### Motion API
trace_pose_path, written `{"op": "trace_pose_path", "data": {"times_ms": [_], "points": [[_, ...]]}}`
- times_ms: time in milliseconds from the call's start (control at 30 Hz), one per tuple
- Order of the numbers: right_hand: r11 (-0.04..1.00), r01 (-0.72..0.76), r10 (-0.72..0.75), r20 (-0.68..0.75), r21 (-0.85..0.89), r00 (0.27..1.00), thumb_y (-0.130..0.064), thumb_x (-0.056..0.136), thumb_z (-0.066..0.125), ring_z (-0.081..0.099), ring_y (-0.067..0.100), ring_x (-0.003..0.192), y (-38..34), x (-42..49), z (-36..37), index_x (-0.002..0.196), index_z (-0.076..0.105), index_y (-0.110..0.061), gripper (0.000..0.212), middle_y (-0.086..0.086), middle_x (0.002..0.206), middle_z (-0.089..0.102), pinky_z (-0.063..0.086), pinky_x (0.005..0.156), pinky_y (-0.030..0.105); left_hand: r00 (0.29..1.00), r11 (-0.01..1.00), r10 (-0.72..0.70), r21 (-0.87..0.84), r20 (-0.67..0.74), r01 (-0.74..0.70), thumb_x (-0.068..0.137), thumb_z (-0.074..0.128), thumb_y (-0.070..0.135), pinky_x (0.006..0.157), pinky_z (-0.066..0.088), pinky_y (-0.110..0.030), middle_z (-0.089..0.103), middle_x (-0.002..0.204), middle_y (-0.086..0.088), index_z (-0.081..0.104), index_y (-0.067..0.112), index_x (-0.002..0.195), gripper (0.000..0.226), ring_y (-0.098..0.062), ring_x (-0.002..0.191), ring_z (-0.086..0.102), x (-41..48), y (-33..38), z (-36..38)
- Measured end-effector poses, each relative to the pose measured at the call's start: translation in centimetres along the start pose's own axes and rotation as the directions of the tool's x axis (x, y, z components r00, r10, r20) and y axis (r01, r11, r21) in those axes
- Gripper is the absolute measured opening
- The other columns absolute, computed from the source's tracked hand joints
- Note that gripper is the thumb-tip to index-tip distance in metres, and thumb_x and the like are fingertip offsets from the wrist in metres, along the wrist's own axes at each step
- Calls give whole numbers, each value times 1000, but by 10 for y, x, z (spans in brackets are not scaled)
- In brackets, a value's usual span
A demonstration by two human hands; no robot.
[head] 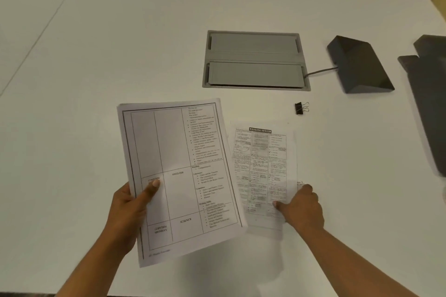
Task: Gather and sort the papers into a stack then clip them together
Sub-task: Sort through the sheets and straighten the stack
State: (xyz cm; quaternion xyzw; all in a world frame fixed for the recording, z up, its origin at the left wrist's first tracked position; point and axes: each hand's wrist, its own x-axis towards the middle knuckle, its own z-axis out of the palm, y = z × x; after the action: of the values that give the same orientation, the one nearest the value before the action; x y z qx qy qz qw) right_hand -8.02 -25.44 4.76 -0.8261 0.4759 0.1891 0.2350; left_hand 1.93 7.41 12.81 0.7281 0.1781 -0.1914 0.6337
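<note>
The left hand [128, 210] pinches a stack of white printed timetable sheets [178, 176] in its grip above the white bench [120, 43]. The right hand [301, 207] pinches the white Banking System sheet [264, 166] lying alongside, near a small black binder clip [300, 108].

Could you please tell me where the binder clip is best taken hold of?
Pinch the binder clip by its two wire handles, coming from the right. It lies flat with its black body to the left and the loops sticking out to the right, with nothing crowding them.
</note>
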Motion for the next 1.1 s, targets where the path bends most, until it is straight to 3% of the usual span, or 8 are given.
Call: {"op": "trace_pose_path", "data": {"times_ms": [133, 233, 300, 367, 533, 767, 933, 1100], "points": [[978, -52, 36, 81, 203, 996, -33, 61, 92, 66, 30, 90, 6, 14, -7, 119, 44, -5, 81, 9, 107, 64, 49, 68, 33, 1000, 1000, -5, -8, -7, 5, 91, 63, 29, 70, 61, -47, 80, 92, 0, 68, 23, 106, 17, -30, 84, 75, -3, -2, 6], [965, -41, 14, 107, 258, 994, -28, 66, 89, 62, 13, 64, 9, 19, -9, 102, 67, -13, 44, 2, 93, 72, 48, 56, 27, 1000, 1000, -10, -24, -24, 9, 92, 63, 27, 76, 60, -52, 79, 95, -3, 68, 22, 107, 17, -33, 88, 74, -2, -2, 8], [948, -35, 3, 101, 318, 995, -23, 73, 84, 64, 14, 61, 11, 21, -9, 91, 72, -18, 22, 2, 84, 72, 58, 61, 34, 999, 999, -14, -32, -33, 13, 92, 63, 27, 79, 59, -54, 78, 100, -6, 67, 21, 110, 20, -35, 91, 73, 0, -1, 8], [926, -37, 4, 89, 377, 996, -22, 76, 82, 68, 20, 67, 15, 22, -9, 87, 72, -19, 15, 2, 83, 73, 61, 71, 44, 999, 1000, -12, -21, -36, 12, 93, 62, 27, 76, 59, -52, 77, 101, -7, 67, 21, 110, 19, -34, 90, 72, 2, -2, 9], [920, -6, -10, 37, 392, 999, -24, 81, 78, 70, 28, 83, 26, 27, -13, 89, 73, -20, 11, 6, 96, 76, 61, 77, 46, 999, 1000, -4, 27, -33, 5, 94, 62, 26, 82, 57, -59, 75, 105, -10, 65, 16, 117, 26, -37, 91, 71, 2, -5, 9], [955, 81, -56, -93, 287, 994, -20, 87, 71, 60, 24, 74, 37, 27, -30, 103, 75, -13, 18, 9, 101, 76, 44, 62, 27, 998, 997, -7, 81, -57, 11, 93, 62, 31, 78, 58, -60, 75, 102, -10, 63, 19, 113, 23, -39, 84, 71, 3, -11, 11], [939, 64, -36, -87, 337, 996, -17, 85, 73, 60, 25, 77, 37, 26, -31, 106, 73, -11, 22, 10, 103, 75, 46, 68, 28, 999, 996, -6, 90, -53, 10, 94, 61, 31, 76, 59, -59, 75, 100, -9, 63, 23, 109, 17, -39, 83, 71, 3, -12, 13], [878, 46, -33, -35, 476, 999, -17, 84, 74, 69, 30, 84, 34, 27, -24, 98, 72, -13, 14, 10, 100, 75, 58, 76, 40, 999, 996, -7, 92, -47, 12, 94, 61, 31, 74, 59, -56, 75, 99, -8, 64, 24, 107, 15, -38, 83, 71, 3, -12, 17]]}}
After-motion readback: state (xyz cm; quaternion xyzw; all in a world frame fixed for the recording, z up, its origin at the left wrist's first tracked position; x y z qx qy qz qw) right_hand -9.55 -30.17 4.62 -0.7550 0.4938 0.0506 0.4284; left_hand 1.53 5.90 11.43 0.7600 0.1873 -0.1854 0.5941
